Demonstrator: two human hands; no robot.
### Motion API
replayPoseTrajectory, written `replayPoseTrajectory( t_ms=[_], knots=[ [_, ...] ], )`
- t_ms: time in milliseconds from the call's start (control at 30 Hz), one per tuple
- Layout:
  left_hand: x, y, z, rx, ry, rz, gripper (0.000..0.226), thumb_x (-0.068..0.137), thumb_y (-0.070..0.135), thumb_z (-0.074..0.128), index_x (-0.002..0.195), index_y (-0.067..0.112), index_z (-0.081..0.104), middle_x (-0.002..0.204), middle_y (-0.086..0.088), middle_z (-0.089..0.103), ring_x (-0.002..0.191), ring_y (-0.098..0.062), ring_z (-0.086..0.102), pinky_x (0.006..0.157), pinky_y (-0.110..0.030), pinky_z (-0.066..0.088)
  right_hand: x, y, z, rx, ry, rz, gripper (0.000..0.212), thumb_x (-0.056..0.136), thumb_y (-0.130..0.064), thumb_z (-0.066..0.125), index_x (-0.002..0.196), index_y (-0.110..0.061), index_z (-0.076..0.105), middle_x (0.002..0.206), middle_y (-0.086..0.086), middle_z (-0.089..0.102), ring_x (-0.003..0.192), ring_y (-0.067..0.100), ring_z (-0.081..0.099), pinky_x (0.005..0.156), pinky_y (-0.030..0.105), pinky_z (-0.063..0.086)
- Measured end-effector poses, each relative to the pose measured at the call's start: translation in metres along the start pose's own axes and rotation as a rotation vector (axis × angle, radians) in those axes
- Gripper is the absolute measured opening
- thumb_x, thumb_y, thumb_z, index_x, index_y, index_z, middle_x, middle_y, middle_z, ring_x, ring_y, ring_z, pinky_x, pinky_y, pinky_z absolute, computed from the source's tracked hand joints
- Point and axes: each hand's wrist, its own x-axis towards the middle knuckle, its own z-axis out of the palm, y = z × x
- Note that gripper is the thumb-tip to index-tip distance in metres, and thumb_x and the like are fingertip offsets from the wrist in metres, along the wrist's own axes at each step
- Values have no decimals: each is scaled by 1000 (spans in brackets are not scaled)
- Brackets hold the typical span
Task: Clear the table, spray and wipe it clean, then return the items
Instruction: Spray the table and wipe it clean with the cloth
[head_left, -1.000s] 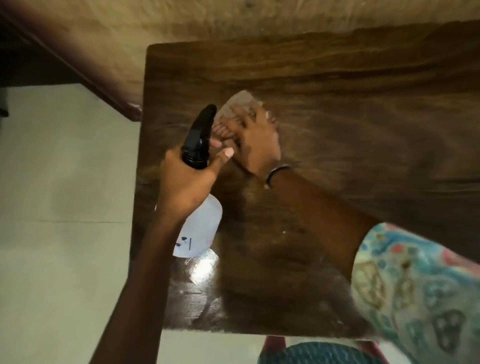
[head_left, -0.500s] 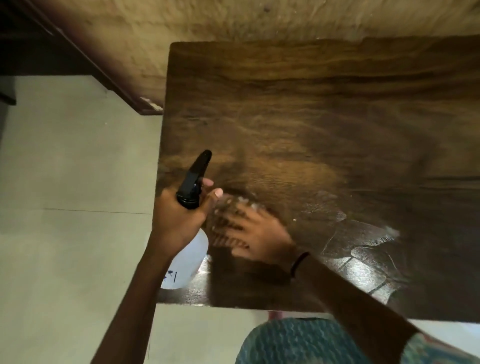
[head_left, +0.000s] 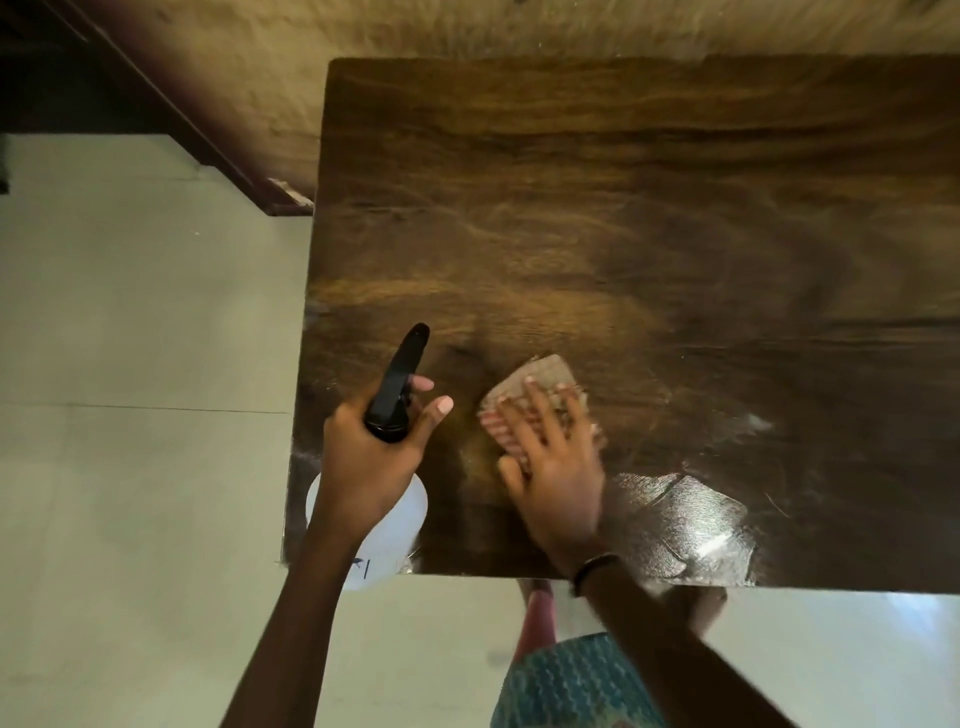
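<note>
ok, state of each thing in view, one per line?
spray bottle: upright, held above the table's near left corner
left hand: grips bottle neck
cloth: flat on table
right hand: fingers spread, pressing cloth
table: bare, wet sheen near front edge

The dark wooden table (head_left: 623, 218) filled the upper right, its left edge against pale floor (head_left: 130, 364) and its far edge against a tan wall (head_left: 467, 26); the left hand (head_left: 363, 457) gripped the neck of a spray bottle (head_left: 395, 525) near the table's near-left corner, black nozzle (head_left: 400, 379) pointing away over the wood, thumb and one finger raised off it; the right hand (head_left: 556, 483) lay flat, fingers spread, pressing a cloth (head_left: 540, 395) to the tabletop just beside the bottle; a dark band (head_left: 595, 566) circled that wrist; a wet, shiny patch (head_left: 685, 530) lay to the right of the hand near the front edge; patterned teal fabric (head_left: 571, 680) showed below.
</note>
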Motion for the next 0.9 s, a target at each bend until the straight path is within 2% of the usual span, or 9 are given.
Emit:
replayPoseTrajectory(
  t_ms=[100, 233, 367, 433, 500, 600, 733, 833, 900],
  knots=[
    [-1, -2, -9, -7, 21, 8, 16, 74, 24, 75, 86, 30, 67, 81, 11, 68, 73, 10, 62, 63, 1, 41, -9, -58, 22, 52, -102, -139, 50, 79, -38, 62, 128, -29, 54, 144, 0, 47, 134, 32, 39, 94, 55, 47],
    [-4, -3, -26, 11, 60, -1, 17, 72, 32, 75, 88, 31, 68, 87, 10, 71, 78, 4, 65, 68, -3, 45, -16, -108, 42, 25, -257, -417, 60, 80, -50, 58, 134, -27, 47, 143, -1, 46, 138, 31, 26, 101, 53, 42],
    [-10, -6, -45, 32, 69, 34, 19, 70, 38, 71, 87, 38, 64, 90, 15, 69, 78, 4, 64, 69, -5, 45, -22, -78, 33, -54, -196, -829, 56, 76, -53, 58, 129, -35, 52, 140, -3, 50, 134, 27, 39, 103, 46, 38],
    [-12, -9, -52, 54, 92, 95, 20, 74, 33, 72, 91, 40, 63, 91, 14, 69, 82, 5, 62, 71, -1, 42, -23, -48, 22, -163, -189, -914, 56, 76, -57, 58, 129, -41, 51, 141, -8, 49, 134, 23, 40, 103, 41, 38],
    [-13, -13, -55, 65, 143, 139, 21, 77, 29, 72, 95, 37, 63, 90, 15, 68, 83, 4, 62, 73, -1, 41, -26, -22, 14, -136, -174, -807, 51, 81, -54, 52, 130, -41, 51, 145, -8, 46, 136, 22, 39, 101, 43, 41],
    [-13, -21, -56, 24, 220, 159, 21, 79, 29, 71, 98, 27, 63, 91, 15, 67, 82, -3, 63, 76, -6, 45, -31, -15, 6, 7, -129, -362, 49, 84, -45, 47, 132, -33, 52, 145, -4, 46, 136, 26, 36, 98, 50, 47],
    [-8, -28, -47, 22, 250, 219, 24, 79, 25, 70, 100, 18, 61, 88, 13, 64, 80, 0, 61, 77, -8, 44, -28, -70, 13, 155, -58, 152, 50, 87, -30, 55, 137, -25, 48, 149, 1, 41, 140, 31, 28, 104, 55, 40],
    [-7, -35, -42, 23, 257, 234, 35, 78, 28, 70, 105, 7, 60, 92, 3, 63, 84, -17, 61, 83, -28, 50, -35, -103, 19, 198, -97, 227, 58, 87, -29, 59, 142, -24, 41, 152, 3, 35, 142, 33, 24, 109, 52, 36],
    [-7, -39, -41, 67, 273, 272, 35, 79, 27, 71, 105, 7, 58, 95, 4, 62, 85, -18, 62, 82, -35, 52, -41, -114, 16, 194, -117, 196, 61, 85, -28, 63, 142, -24, 41, 151, 2, 36, 142, 33, 25, 108, 49, 35]
  ],
)
